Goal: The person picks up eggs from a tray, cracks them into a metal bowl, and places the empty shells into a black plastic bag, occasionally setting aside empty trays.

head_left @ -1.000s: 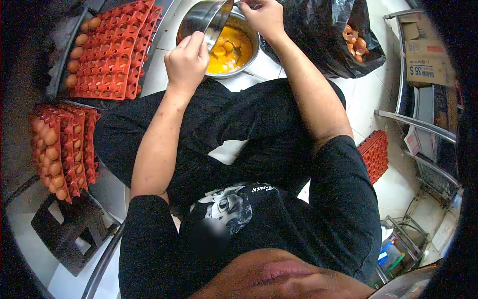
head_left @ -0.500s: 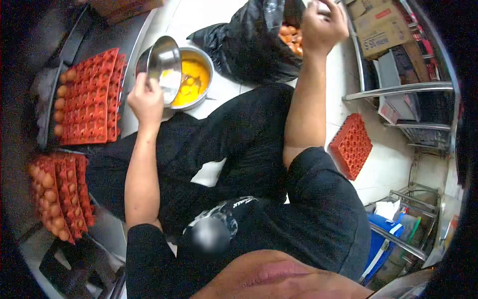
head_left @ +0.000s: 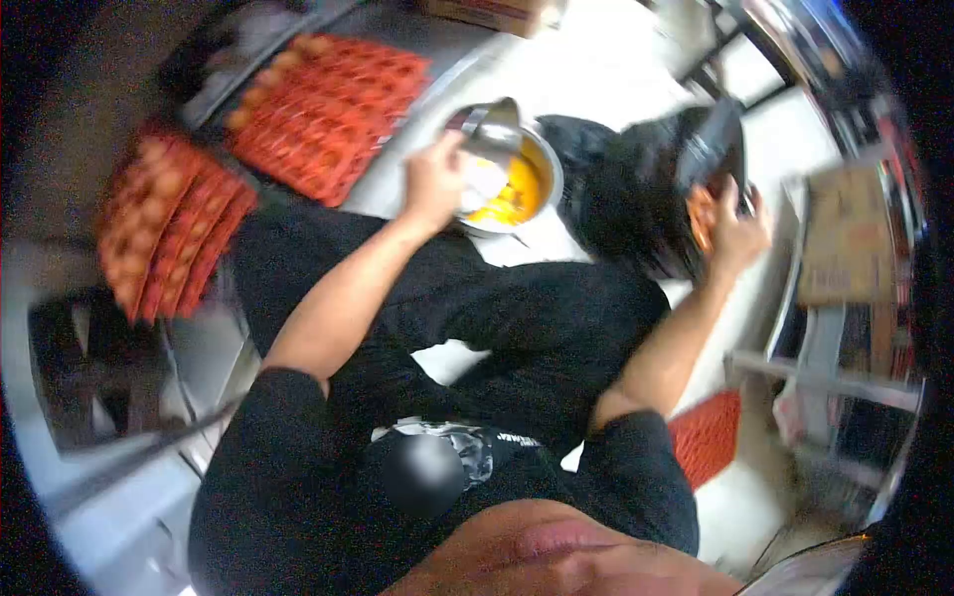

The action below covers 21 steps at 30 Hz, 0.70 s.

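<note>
A tilted steel bowl (head_left: 494, 121) is held at its rim by my left hand (head_left: 434, 187), its fingers closed. Below and beside it stands a metal pot (head_left: 553, 164) containing raw eggs (head_left: 522, 189), yellow-orange and glossy. On the right, my right hand (head_left: 737, 238) is at the mouth of a black plastic bag (head_left: 636, 184), fingers curled around what looks like the bag's edge; motion blur softens the detail. Brown eggshells (head_left: 701, 214) show inside the bag's opening, right beside that hand.
Red egg trays (head_left: 328, 114) lie at the upper left, with brown eggs along one side. More stacked trays with eggs (head_left: 149, 219) stand at the left. Another red tray (head_left: 708, 437) is on the floor at right, near a metal rack (head_left: 835, 382) with cardboard boxes (head_left: 845, 233).
The whole view has turned and shifted. My right hand has come down closer to the bag's mouth. My left hand still holds the tilted bowl by the pot.
</note>
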### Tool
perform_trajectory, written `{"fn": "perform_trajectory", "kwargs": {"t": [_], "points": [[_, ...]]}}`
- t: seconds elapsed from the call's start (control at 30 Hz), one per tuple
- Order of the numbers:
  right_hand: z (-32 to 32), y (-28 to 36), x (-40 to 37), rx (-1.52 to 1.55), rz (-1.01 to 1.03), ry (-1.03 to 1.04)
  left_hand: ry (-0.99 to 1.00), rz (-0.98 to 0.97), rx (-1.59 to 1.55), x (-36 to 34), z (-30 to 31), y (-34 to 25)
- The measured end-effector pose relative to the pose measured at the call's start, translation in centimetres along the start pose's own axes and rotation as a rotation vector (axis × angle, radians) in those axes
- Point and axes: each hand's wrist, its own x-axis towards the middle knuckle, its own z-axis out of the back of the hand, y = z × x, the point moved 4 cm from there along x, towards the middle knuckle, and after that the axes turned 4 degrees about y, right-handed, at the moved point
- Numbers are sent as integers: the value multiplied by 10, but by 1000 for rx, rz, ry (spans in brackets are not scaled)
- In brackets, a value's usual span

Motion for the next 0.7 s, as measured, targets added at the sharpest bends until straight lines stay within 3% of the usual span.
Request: {"fn": "perform_trajectory", "kwargs": {"t": [0.03, 0.07, 0.1, 0.2, 0.3, 0.4, 0.47, 0.5, 0.53, 0.57, 0.63, 0.67, 0.7], "points": [[0, 19, -1, 25, -51, 95, -37, -20, 21, 1, 0, 3], [-4, 27, -1, 32, 52, 53, -82, -31, -23, 4, -2, 5], [-2, 60, 1, 186, -58, 152, -126, -37, -69, 5, 1, -1], [-32, 130, 7, 391, 200, 240, -195, 31, -158, 3, -1, -2], [-65, 232, -7, 538, 272, 506, -202, 112, -231, 10, -6, -11], [-135, 325, -44, 748, 505, 734, -311, 82, -275, 6, -20, -7], [-151, 390, -63, 703, 516, 931, -175, 172, -176, 4, -23, -18], [-185, 408, -72, 795, 581, 917, -136, 188, -142, 6, -32, -19], [-211, 434, -79, 716, 722, 815, -345, 31, -152, 8, -46, -13], [-204, 461, -77, 538, 766, 913, -263, 104, -267, 6, -42, -25], [-227, 506, -82, 452, 836, 764, -129, 191, -27, 7, -46, -27], [-237, 531, -86, 229, 848, 830, 39, 229, -94, 8, -36, -32], [-248, 549, -90, 5, 851, 893, 51, 215, -87, 8, -37, -27]]}}
